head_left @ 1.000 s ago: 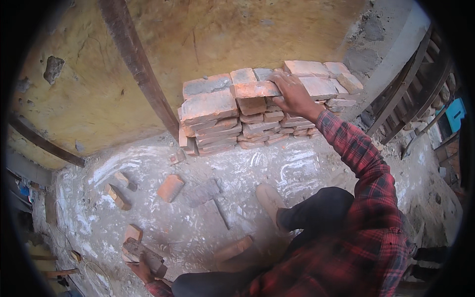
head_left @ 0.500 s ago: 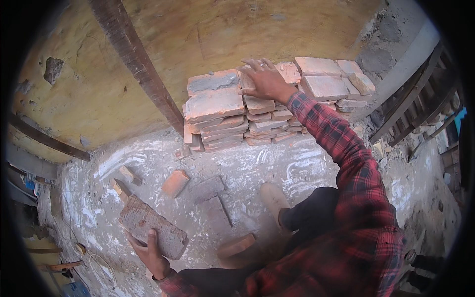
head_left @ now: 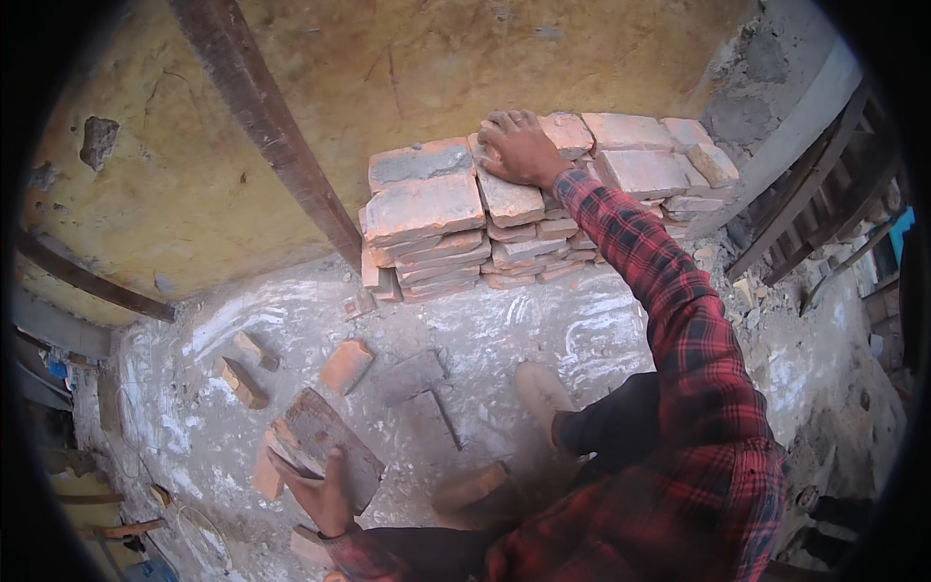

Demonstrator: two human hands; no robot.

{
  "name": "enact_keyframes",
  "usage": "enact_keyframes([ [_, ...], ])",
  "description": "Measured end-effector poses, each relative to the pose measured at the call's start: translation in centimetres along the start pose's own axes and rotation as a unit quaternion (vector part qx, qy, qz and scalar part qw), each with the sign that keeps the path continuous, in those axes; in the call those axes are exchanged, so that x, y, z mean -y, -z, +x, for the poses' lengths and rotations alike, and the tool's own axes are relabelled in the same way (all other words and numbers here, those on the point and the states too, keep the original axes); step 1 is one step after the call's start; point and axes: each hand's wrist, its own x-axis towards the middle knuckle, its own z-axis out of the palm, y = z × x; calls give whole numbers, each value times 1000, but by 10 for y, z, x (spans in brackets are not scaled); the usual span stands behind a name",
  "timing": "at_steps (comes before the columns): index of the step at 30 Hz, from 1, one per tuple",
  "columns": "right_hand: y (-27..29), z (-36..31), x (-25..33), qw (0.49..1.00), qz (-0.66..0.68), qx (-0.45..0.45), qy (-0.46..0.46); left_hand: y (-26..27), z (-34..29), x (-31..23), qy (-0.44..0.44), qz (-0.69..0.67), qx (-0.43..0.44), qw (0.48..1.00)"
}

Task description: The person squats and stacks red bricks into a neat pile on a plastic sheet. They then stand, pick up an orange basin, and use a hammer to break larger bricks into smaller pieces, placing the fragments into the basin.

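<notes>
In my left hand [head_left: 328,497] is a dark brown brick [head_left: 335,436], tilted above the floor, with the thumb on its near face and the other fingers along its left edge. At the stack of bricks [head_left: 436,257] against the wall, my right hand [head_left: 529,150] is curled over the far part of a pale orange brick [head_left: 512,201] in the top layer. The fingertips at its back are partly hidden. Left of that brick lies a wide, flat brick [head_left: 422,207], also on top of the stack.
Loose on the dusty floor [head_left: 543,325] lie an orange brick [head_left: 346,366], grey bricks [head_left: 424,422] and small pieces [head_left: 242,381]. A brown beam [head_left: 281,126] leans against the yellow wall [head_left: 407,68]. My shoe [head_left: 543,390] stands below the stack.
The brick in my left hand has turned and shifted slightly right, uncovering pieces on the floor. My right hand has moved slightly right, its spread fingers now drawn in over the brick.
</notes>
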Motion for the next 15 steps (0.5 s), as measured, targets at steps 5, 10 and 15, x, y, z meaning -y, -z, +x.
enact_keyframes([
  [5,24,-20,6,992,59,35,105,-15,10,6,-17,-20,8,1000],
  [10,63,-70,-16,956,62,213,194,-24,9,-2,12,-69,38,997],
  [15,72,-91,-8,985,-25,159,64,-23,4,-11,21,-19,33,999],
])
